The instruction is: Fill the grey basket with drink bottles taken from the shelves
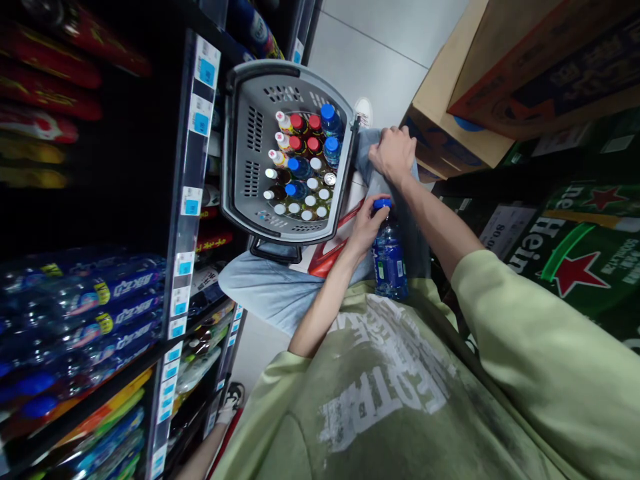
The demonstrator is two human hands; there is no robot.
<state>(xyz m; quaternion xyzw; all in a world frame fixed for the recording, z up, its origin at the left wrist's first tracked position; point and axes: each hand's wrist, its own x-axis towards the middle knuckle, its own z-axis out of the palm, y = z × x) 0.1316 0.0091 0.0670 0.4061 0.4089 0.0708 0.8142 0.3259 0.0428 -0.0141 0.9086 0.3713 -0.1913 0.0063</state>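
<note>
My left hand (367, 225) is closed around the neck of a blue-capped bottle with a blue label (389, 257). The bottle stands upright against my thigh, in front of my green shirt. My right hand (394, 155) rests on my jeans-clad knee (373, 143) with its fingers curled, holding nothing I can see. Just left of both hands, a grey shopping basket (247, 143) sits on the floor. It is packed with several upright bottles with red, blue and white caps (306, 167).
Dark shelving (187, 200) with price tags and blue-labelled bottles (80, 300) runs along the left. Cardboard cartons (480, 80) and green beer cases (575, 260) are stacked on the right. Pale floor tiles (370, 53) lie beyond the basket. A red object (327, 257) lies under my forearm.
</note>
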